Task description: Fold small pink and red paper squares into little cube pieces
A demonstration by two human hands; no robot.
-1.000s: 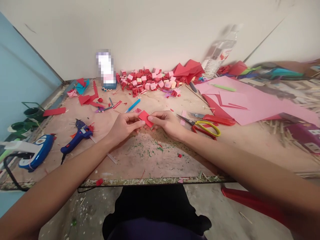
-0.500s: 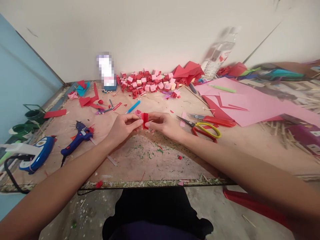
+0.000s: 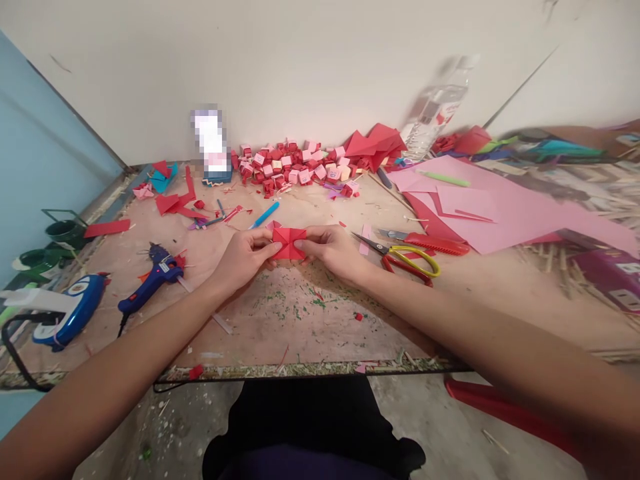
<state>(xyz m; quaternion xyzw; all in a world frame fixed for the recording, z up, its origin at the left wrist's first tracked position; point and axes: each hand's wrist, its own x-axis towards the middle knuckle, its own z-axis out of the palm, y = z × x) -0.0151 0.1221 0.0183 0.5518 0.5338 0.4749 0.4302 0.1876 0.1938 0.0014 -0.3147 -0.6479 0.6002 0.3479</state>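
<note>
A small red folded paper [image 3: 289,241] with crease lines is held flat between my two hands, just above the board. My left hand [image 3: 246,257] pinches its left edge between thumb and fingers. Its right edge is pinched by my right hand [image 3: 330,248]. Behind the paper a bit of pink paper [image 3: 273,225] peeks out, mostly hidden. A blue pen-like stick [image 3: 267,214] lies just beyond my left hand. Scissors [image 3: 400,255] with yellow and red handles rest to the right of my right hand, alongside a red utility knife [image 3: 435,243].
Small red and pink folded paper cubes [image 3: 295,163] are piled along the wall. A clear bottle [image 3: 433,113] stands behind pink paper sheets [image 3: 480,193]. A blue glue gun [image 3: 153,277] and a blue-and-white device [image 3: 70,310] lie left. Green scraps [image 3: 300,300] litter the board's front.
The red paper was folded narrow between my fingertips and is now spread wider and flat, its creased face showing. My hands have moved slightly apart.
</note>
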